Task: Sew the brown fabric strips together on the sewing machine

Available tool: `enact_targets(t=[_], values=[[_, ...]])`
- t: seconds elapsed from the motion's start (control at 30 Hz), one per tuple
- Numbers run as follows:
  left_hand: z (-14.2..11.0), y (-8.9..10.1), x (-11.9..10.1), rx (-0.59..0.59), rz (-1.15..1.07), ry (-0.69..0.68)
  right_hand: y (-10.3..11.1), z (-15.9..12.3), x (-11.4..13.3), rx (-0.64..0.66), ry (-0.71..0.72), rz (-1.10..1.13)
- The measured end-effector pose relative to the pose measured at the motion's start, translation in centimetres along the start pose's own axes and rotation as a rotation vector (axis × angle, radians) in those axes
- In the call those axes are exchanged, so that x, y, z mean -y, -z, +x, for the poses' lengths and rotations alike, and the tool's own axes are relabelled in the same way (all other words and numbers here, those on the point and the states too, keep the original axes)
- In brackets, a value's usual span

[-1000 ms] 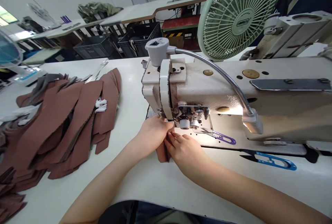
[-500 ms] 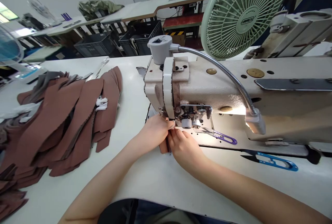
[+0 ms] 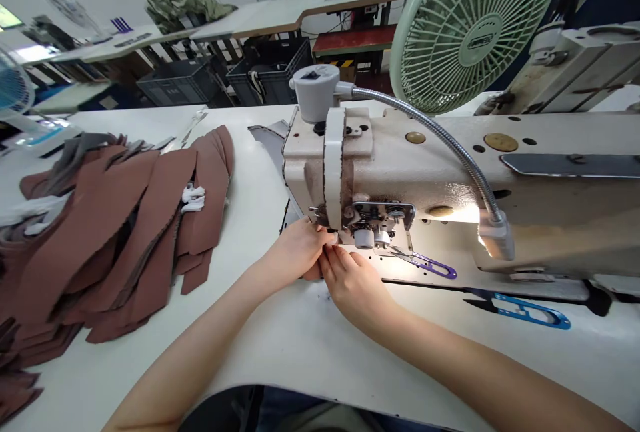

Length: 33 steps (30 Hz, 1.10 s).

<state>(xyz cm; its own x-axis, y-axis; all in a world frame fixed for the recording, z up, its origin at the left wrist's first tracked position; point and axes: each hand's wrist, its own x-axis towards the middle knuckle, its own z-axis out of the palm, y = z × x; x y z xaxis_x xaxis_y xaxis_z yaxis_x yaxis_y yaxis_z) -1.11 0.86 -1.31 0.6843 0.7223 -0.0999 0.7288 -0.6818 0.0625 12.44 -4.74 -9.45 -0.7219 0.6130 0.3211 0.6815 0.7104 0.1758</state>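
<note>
A brown fabric piece (image 3: 313,272) lies under the needle end of a white sewing machine (image 3: 320,172), mostly hidden by my hands. Its grey underside (image 3: 273,142) seems to emerge behind the machine head. My left hand (image 3: 301,245) is closed on the piece's left side, thumb and fingertips close to the needle area. From the right, my right hand (image 3: 353,279) presses the same piece with fingers together, their tips near my left thumb. The needle and presser foot are hidden. Purple thread snips (image 3: 434,265) lie on the machine bed, right of my right hand.
Stacked brown fabric pieces (image 3: 145,232) cover the table's left side. Blue thread snips (image 3: 533,310) lie at the right front. A lamp on a bendy metal neck (image 3: 430,125) arches over the machine. A green fan (image 3: 475,39) stands behind it.
The brown fabric has slid away from me under the machine: less shows in front of my hands, and more of its grey side shows behind. Both hands stay near the needle area.
</note>
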Motion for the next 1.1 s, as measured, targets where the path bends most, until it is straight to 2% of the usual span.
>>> enact_targets(t=[0.13, 0.2, 0.33, 0.47, 0.63, 0.8, 0.93, 1.1], values=[[-0.3, -1.0, 1.2, -0.066, -0.050, -0.068, 0.1, -0.4, 0.1, -0.161, 0.033, -0.064], [-0.3, -1.8, 1.6, -0.107, -0.069, -0.087, -0.1, -0.6, 0.0, -0.201, 0.042, -0.054], [-0.2, -3.2, 2.2, -0.189, -0.097, -0.141, -1.0, -0.5, 0.1, -0.150, 0.010, -0.015], [0.1, -3.8, 2.7, -0.234, -0.135, -0.166, -1.2, -0.5, 0.6, -0.091, -0.028, -0.009], [0.4, -4.0, 3.2, -0.214, -0.176, -0.162, -0.5, -1.0, 1.3, -0.029, -0.019, 0.046], [0.7, -4.6, 3.7, -0.207, -0.172, -0.171, -0.8, -0.9, 1.2, 0.010, -0.033, 0.117], [0.9, -4.9, 4.3, -0.194, -0.203, -0.198, -0.7, -0.5, 1.1, 0.039, -0.077, 0.122], [1.2, -4.6, 5.0, -0.182, -0.210, -0.239, 0.5, 0.3, 0.7, 0.064, -0.143, 0.149]])
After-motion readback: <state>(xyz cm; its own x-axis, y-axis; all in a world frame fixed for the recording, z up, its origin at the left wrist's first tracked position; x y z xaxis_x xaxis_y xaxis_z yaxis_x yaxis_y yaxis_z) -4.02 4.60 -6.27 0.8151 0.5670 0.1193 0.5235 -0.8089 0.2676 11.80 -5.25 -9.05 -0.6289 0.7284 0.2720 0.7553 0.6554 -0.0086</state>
